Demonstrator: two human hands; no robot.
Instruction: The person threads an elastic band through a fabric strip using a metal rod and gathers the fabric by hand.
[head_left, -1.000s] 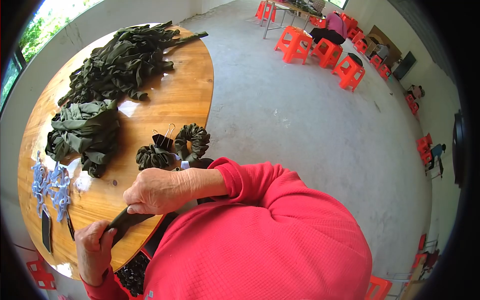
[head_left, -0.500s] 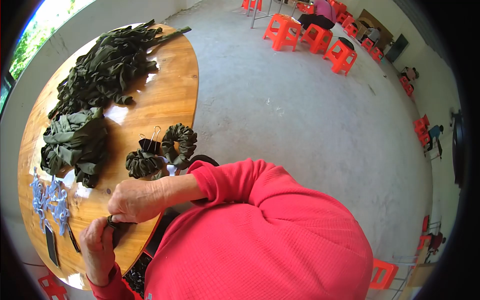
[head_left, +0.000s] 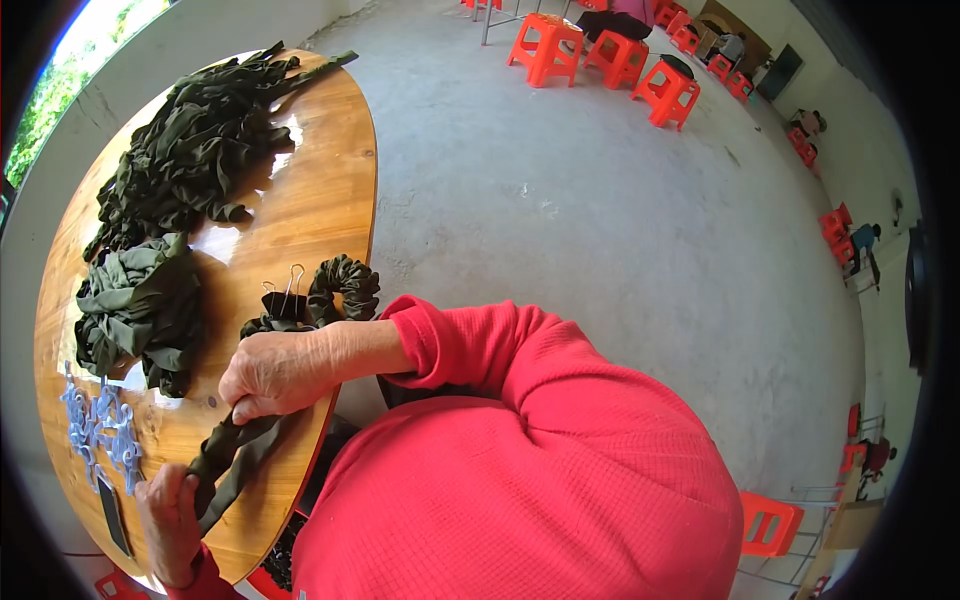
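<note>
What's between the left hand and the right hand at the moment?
A dark green fabric strip spans from the left hand to the right hand, as the head view shows.

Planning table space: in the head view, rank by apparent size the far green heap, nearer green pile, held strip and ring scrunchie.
1. Far green heap
2. Nearer green pile
3. Held strip, partly covered
4. Ring scrunchie
</note>
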